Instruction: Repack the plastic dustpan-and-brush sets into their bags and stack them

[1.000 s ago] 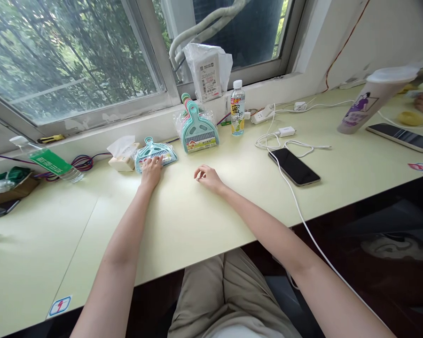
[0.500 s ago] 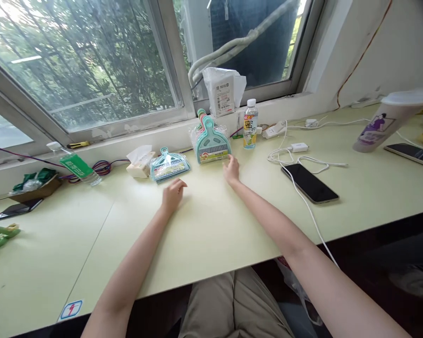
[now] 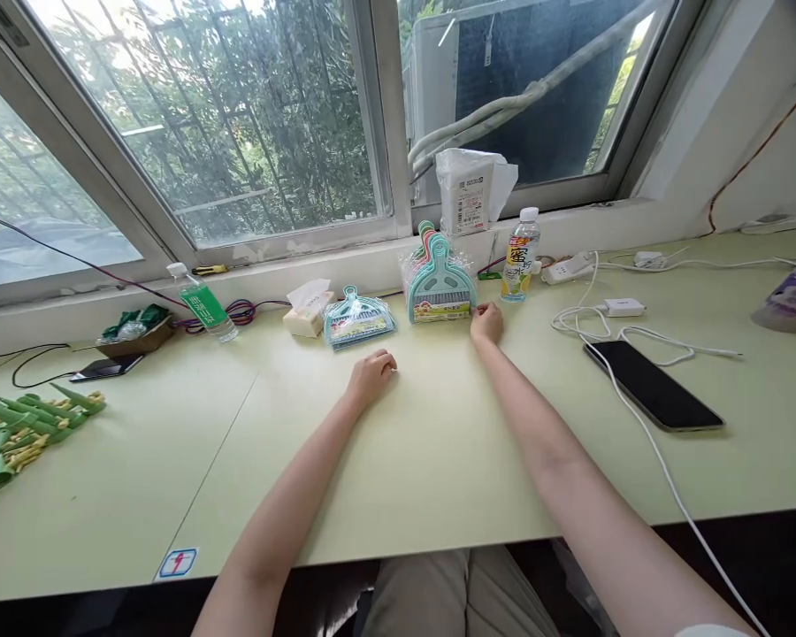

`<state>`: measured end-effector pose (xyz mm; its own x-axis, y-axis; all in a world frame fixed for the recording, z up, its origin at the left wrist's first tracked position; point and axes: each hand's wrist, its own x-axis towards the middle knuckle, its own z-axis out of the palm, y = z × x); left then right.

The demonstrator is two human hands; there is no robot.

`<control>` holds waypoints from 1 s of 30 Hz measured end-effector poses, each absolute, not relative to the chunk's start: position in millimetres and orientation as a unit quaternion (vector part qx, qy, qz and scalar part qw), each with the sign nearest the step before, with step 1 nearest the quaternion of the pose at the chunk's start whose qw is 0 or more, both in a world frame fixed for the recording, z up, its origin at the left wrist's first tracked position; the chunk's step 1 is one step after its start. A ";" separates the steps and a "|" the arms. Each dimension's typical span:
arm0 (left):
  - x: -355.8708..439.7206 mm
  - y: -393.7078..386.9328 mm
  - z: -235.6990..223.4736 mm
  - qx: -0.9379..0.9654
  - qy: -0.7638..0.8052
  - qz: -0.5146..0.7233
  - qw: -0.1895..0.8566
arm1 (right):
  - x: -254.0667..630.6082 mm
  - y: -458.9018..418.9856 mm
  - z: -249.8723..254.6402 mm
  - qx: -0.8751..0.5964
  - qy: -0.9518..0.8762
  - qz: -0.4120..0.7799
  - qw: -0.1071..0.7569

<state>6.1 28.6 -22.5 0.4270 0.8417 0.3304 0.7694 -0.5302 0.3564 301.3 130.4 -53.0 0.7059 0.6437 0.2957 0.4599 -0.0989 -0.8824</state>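
Note:
My left hand [image 3: 371, 375] rests on the table with its fingers curled in and nothing visible in them. In front of it lies a flat, plastic-wrapped toy dustpan-and-brush set [image 3: 358, 320] in blue. My right hand [image 3: 487, 325] is loosely closed at the lower right corner of an upright stack of similar dustpan-and-brush sets [image 3: 441, 281]. The front set is turquoise, with red and green handles behind it. Whether the fingertips touch the wrapping I cannot tell.
A tissue pack [image 3: 307, 310], a green-labelled bottle [image 3: 203, 303] and a drink bottle [image 3: 521, 257] stand along the window side. A phone [image 3: 654, 386] and white cable [image 3: 643, 423] lie right. Green-yellow pieces [image 3: 33, 425] lie left; a purple-printed cup [image 3: 792, 296] stands far right.
The view has turned left, so things sit further right in the picture. My right hand's fingers have drawn in more beside the stack. The dustpan sets keep their places on the table.

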 end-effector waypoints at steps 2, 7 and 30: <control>7.1 28.2 -22.6 0.842 0.479 0.237 0.074 | 300.7 129.0 -54.0 -0.734 -0.378 0.065 0.561; 7.2 26.9 -21.5 0.844 0.478 0.232 0.075 | 298.0 118.4 -51.0 -0.724 -0.358 0.070 0.585; 32.2 8.5 -19.2 0.407 0.413 0.461 0.672 | 246.9 -23.2 -37.7 -0.580 -0.588 0.127 0.549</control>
<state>32.2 8.5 -19.2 0.2338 0.9554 -0.1806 -0.2834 0.2447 0.9273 246.9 -23.2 -37.7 0.2751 0.8224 0.4980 0.5431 0.2945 -0.7863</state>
